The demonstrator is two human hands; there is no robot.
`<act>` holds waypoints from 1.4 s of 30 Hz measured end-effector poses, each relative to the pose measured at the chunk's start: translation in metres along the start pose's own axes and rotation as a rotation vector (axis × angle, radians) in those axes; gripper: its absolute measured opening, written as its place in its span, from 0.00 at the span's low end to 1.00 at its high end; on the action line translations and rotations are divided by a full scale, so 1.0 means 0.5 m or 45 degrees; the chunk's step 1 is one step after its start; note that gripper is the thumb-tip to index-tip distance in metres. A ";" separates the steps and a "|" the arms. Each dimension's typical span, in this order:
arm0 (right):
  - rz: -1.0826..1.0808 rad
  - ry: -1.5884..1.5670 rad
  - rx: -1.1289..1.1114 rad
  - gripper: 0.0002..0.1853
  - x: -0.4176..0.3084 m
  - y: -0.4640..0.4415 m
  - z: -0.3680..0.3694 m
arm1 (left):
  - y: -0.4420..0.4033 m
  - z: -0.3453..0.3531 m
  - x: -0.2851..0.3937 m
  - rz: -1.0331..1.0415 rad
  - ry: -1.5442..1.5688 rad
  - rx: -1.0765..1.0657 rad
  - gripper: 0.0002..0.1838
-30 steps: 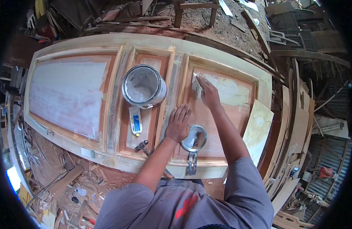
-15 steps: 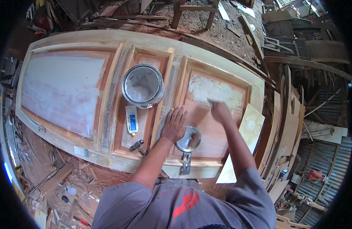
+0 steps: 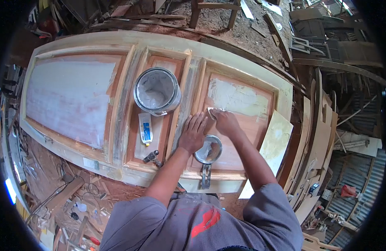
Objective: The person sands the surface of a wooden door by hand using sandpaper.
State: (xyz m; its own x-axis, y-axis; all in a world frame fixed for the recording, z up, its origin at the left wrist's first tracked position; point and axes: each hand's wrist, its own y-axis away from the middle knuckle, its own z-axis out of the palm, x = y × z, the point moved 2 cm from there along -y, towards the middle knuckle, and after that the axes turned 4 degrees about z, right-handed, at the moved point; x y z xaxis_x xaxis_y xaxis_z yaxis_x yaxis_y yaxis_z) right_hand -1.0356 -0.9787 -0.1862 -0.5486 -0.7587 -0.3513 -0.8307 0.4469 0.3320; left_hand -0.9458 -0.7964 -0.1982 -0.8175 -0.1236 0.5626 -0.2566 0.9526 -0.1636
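A wooden panel door [image 3: 184, 121] lies flat before me. My left hand [image 3: 193, 133] rests on its frame with the fingers stretched out, holding nothing. In my right hand [image 3: 225, 122] a small pale flat scraper [image 3: 211, 111] is pinched, its edge at the left part of the right-hand panel. Just above it spreads a patch of whitish filler [image 3: 239, 97]. Below my hands sits a round tin lid [image 3: 216, 146] with a putty knife [image 3: 206, 175] lying across its near edge. An open tin [image 3: 175, 100] of whitish filler stands on the middle panel.
Beside the tin lie a white-and-blue tube [image 3: 146, 129] and a hammer [image 3: 152, 157]. A pale flat sheet [image 3: 273, 144] overlaps the door's right end. Planks [image 3: 316, 142] lean at the right, and scraps and cables litter the floor [image 3: 92, 188] at the lower left.
My right hand has moved left and slightly down across the panel, taking the scraper to the panel's left side. The filler patch now shows fully. My left hand stays about where it was.
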 end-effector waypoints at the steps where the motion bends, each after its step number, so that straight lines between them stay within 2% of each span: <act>1: 0.053 0.037 -0.002 0.27 -0.003 -0.012 -0.033 | 0.000 0.000 -0.001 0.004 -0.023 -0.020 0.38; 3: 0.159 0.100 -0.016 0.26 0.009 -0.074 -0.101 | 0.002 0.004 -0.002 0.007 -0.033 -0.031 0.38; 4: 0.080 -0.021 0.274 0.26 0.042 -0.113 -0.103 | 0.004 0.007 -0.001 0.001 -0.036 -0.039 0.38; 5: 0.172 0.024 0.163 0.31 0.022 -0.143 -0.157 | 0.006 0.005 0.001 -0.003 -0.046 -0.045 0.38; 6: 0.117 -0.012 0.288 0.29 0.041 -0.176 -0.158 | 0.006 0.000 0.008 -0.007 -0.051 -0.056 0.38; 7: 0.212 0.062 0.233 0.27 0.047 -0.204 -0.157 | 0.001 -0.003 0.007 -0.010 -0.061 -0.058 0.38; 10: 0.044 0.092 0.306 0.16 0.047 -0.214 -0.083 | 0.001 0.003 0.003 -0.026 0.010 -0.034 0.38; 12: -0.121 0.040 0.354 0.14 0.032 -0.163 -0.030 | 0.003 0.008 0.000 -0.025 0.004 -0.028 0.38; 14: -0.132 0.097 0.208 0.12 0.010 -0.105 0.009 | -0.001 0.006 0.002 -0.007 0.003 -0.016 0.38; 15: 0.009 0.066 0.051 0.12 -0.046 -0.058 -0.043 | 0.000 0.004 0.004 -0.004 0.002 -0.009 0.37; 18: -0.016 0.009 -0.048 0.16 -0.027 -0.010 -0.032 | 0.000 -0.003 0.006 0.031 -0.005 0.033 0.37; 19: 0.011 -0.082 -0.136 0.30 -0.028 -0.001 -0.076 | -0.003 -0.004 0.006 0.040 -0.006 0.052 0.37; 22: 0.213 -0.103 0.190 0.30 0.094 -0.013 -0.112 | -0.001 -0.002 0.005 0.027 0.005 0.034 0.37; 23: 0.206 -0.087 0.282 0.29 0.119 -0.011 -0.131 | 0.001 -0.002 0.004 0.016 0.006 0.037 0.37; 26: 0.319 -0.016 0.071 0.29 0.121 0.028 -0.115 | -0.005 -0.003 0.008 0.012 0.000 0.037 0.37; 30: 0.112 -0.014 -0.090 0.29 0.082 0.114 -0.040 | -0.001 -0.002 0.010 0.020 0.005 0.048 0.37; 32: 0.212 -0.067 -0.227 0.30 0.082 0.149 -0.061 | -0.007 -0.001 0.010 0.037 0.010 0.057 0.37; 35: 0.569 -0.137 0.063 0.29 0.203 0.145 -0.121 | -0.007 0.000 0.007 0.029 -0.009 0.052 0.37; 36: 0.529 -0.147 0.260 0.26 0.258 0.134 -0.139 | -0.007 0.001 0.007 0.024 -0.012 0.050 0.38; 37: 0.630 -0.094 0.273 0.25 0.317 0.119 -0.153 | -0.004 0.004 0.009 0.021 -0.012 0.042 0.38; 38: 0.460 -0.163 0.606 0.25 0.392 0.114 -0.135 | 0.002 0.005 0.015 0.015 -0.009 0.026 0.38; 40: 0.692 -0.090 0.433 0.23 0.394 0.106 -0.159 | -0.004 0.000 0.012 0.009 -0.019 0.014 0.38; 42: 0.460 0.108 0.772 0.25 0.424 0.104 -0.047 | -0.007 -0.003 0.009 0.000 -0.021 0.012 0.38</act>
State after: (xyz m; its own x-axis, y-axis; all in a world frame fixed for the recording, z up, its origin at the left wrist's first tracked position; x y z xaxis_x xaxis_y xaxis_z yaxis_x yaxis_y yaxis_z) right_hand -1.1926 -1.1275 -0.2226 -0.8111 -0.5363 -0.2337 -0.5179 0.8440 -0.1394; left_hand -0.9477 -0.7999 -0.1937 -0.8260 -0.1283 0.5489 -0.2613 0.9499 -0.1713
